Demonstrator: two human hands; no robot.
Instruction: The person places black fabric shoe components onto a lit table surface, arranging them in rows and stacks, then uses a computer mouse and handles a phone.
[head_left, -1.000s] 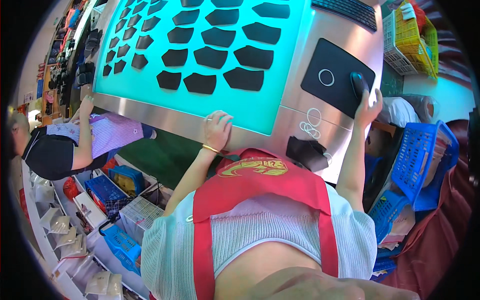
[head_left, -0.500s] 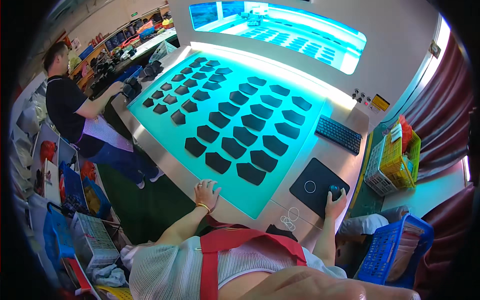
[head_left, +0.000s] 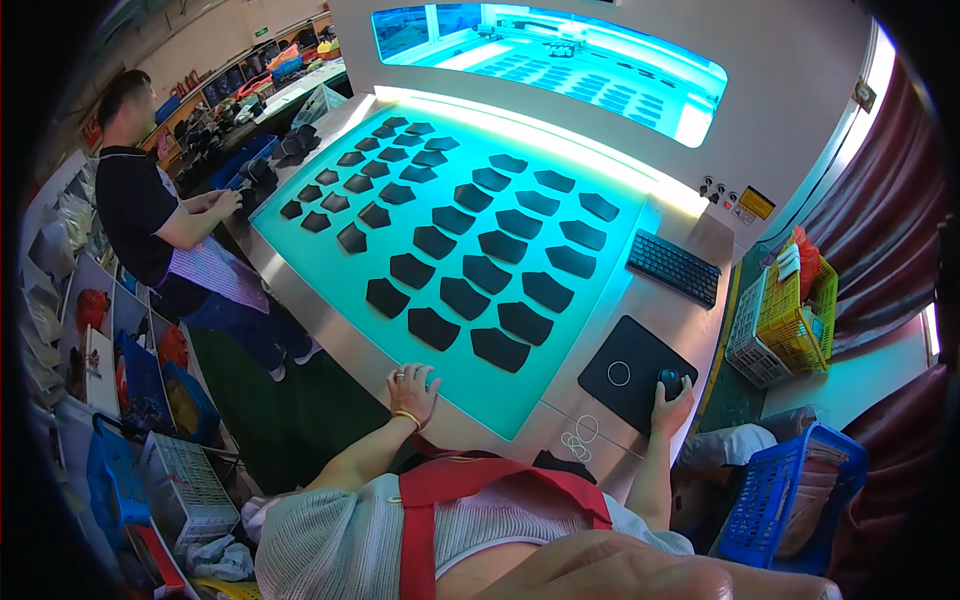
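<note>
In the head view I saw the right hand (head_left: 674, 408) curled around a black mouse (head_left: 670, 379) at the right of its dark pad (head_left: 630, 345). The left hand (head_left: 411, 392) (a ring (head_left: 401, 374) on one finger) lay open, palm down, on the near edge of the bench (head_left: 320, 308), near rows of dark flat pieces (head_left: 485, 275).

Dark red curtains (head_left: 885, 225) hang at right; the floor (head_left: 270, 425) is green.

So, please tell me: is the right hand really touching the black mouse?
Touching. The head view shows the right hand closed around the near end of the black mouse, with no gap visible between them.
</note>
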